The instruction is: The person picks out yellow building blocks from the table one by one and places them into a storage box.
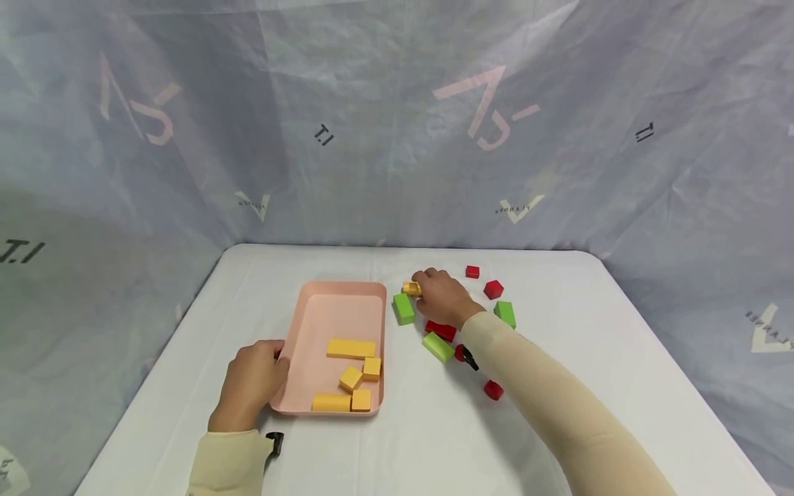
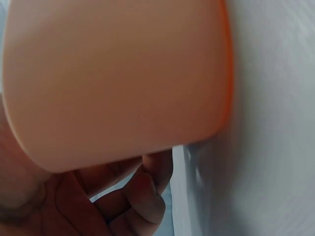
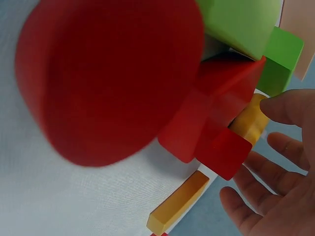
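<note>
My left hand (image 1: 248,379) grips the left side of a pink plastic tray (image 1: 341,313), its thumb near the rim. In the left wrist view, curled fingers (image 2: 142,196) show by the tray's wall. Several yellow blocks lie in the tray's near part, including a long bar (image 1: 351,349) and a cube (image 1: 371,368). My right hand (image 1: 443,296) reaches over loose blocks right of the tray. Its loosely spread fingers are beside a yellow block (image 3: 250,120), with the thumb close to or touching it. A thin yellow bar (image 3: 177,204) lies nearby, hidden in the head view.
Around the right hand are green blocks (image 1: 404,309) (image 1: 505,314), a light green block (image 1: 438,346) and a red block (image 1: 441,330). More red pieces (image 1: 493,289) (image 1: 493,390) lie farther right. A grey printed cloth (image 1: 397,172) hangs behind the white table (image 1: 260,275).
</note>
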Action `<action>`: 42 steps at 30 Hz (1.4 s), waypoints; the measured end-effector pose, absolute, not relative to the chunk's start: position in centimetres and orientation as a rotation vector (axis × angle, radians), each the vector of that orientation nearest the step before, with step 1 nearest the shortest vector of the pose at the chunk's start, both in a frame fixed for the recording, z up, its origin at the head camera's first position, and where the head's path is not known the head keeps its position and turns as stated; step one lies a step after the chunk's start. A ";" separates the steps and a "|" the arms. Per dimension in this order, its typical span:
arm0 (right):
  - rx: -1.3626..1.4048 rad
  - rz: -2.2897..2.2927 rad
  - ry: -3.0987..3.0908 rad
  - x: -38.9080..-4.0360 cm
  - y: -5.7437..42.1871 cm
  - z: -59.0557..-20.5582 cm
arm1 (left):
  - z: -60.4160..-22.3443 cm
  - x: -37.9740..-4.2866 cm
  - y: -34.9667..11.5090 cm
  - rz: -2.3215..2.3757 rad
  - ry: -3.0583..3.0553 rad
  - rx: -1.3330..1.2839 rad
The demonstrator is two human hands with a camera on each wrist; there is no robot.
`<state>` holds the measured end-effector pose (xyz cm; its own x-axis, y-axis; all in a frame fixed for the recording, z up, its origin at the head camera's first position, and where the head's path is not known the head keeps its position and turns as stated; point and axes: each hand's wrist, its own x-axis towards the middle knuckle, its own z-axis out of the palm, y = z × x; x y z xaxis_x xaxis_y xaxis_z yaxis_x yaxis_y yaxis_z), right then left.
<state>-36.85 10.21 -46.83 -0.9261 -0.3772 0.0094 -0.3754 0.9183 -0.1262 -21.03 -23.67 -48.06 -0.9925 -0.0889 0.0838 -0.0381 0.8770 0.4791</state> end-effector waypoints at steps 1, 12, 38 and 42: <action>-0.601 -0.196 3.059 -36.8 10.2 -46.9 | -48.1 -21.0 -23.7 -0.747 -2.946 0.098; -0.619 -0.151 3.069 -36.8 10.2 -47.3 | -48.1 -21.0 -23.5 -0.745 -2.950 0.108; -0.622 -0.050 3.111 -37.3 9.8 -48.7 | -48.2 -20.6 -23.5 -0.721 -2.942 0.106; -0.663 -0.012 3.126 -37.8 9.9 -48.6 | -48.0 -20.7 -23.5 -0.718 -2.934 0.096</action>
<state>-37.82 9.88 -48.64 -0.9125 -0.4056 0.0543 -0.4060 0.9139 0.0036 -20.74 -23.48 -48.01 -0.9908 -0.0900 0.1007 -0.0334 0.8855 0.4634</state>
